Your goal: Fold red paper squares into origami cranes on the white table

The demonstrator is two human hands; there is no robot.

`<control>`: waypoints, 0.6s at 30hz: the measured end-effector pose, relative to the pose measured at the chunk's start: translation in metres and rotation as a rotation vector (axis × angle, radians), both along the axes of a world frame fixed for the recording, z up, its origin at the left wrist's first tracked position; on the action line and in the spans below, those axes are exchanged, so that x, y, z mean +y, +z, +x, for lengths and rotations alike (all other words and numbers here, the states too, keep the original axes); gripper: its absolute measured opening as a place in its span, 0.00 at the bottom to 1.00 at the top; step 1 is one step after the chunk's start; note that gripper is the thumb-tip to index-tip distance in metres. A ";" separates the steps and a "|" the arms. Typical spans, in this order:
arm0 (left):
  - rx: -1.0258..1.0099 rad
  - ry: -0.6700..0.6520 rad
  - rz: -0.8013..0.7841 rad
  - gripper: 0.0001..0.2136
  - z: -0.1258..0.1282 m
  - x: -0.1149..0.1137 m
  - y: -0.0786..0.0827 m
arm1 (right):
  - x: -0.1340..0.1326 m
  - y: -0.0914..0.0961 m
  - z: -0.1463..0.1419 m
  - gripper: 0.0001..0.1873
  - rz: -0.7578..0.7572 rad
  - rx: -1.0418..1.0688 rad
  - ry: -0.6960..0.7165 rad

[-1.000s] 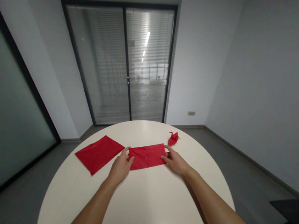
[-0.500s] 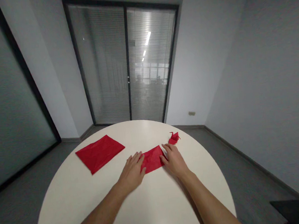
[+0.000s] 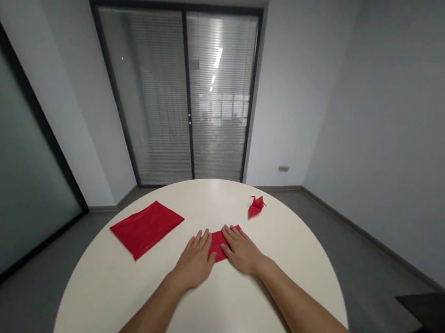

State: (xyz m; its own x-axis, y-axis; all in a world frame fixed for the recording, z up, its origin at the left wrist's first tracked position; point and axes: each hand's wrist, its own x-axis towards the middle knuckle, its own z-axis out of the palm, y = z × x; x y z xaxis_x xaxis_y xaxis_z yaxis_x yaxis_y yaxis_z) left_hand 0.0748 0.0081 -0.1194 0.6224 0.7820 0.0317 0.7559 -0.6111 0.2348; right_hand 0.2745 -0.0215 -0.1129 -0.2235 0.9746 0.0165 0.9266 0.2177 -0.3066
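A small piece of red paper [image 3: 217, 246] lies flat on the white round table, partly hidden under both hands. My left hand [image 3: 195, 259] rests on its left part, fingers stretched out. Across its right part lies my right hand [image 3: 242, 250], palm down with the fingers extended. Only the middle strip and a corner of the paper show between and beyond the hands. Farther back to the right stands a folded red paper crane [image 3: 256, 206], apart from my right hand.
A larger stack or sheet of red paper [image 3: 147, 229] lies on the left of the white table [image 3: 222, 315]. Beyond the table are a glass partition with blinds [image 3: 152, 99] and a wall socket [image 3: 283, 168]. A black object [image 3: 444, 310] shows at the lower right.
My right hand has moved left from the paper's right edge and now lies flat over it. The paper's visible area looks smaller. My left hand stays nearly in place.
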 end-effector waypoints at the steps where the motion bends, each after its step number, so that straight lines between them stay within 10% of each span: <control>1: 0.014 0.016 0.003 0.31 -0.001 0.001 -0.002 | 0.002 -0.002 0.003 0.36 -0.014 -0.007 -0.037; 8: 0.057 0.170 0.102 0.29 -0.007 0.005 -0.010 | 0.000 0.006 0.004 0.34 0.062 -0.031 -0.141; 13: -0.009 0.040 0.192 0.27 -0.008 0.007 -0.010 | -0.007 0.011 -0.009 0.33 0.035 0.074 0.143; 18: 0.026 0.003 0.136 0.26 -0.012 0.012 -0.012 | -0.003 0.004 -0.004 0.38 -0.066 0.078 0.038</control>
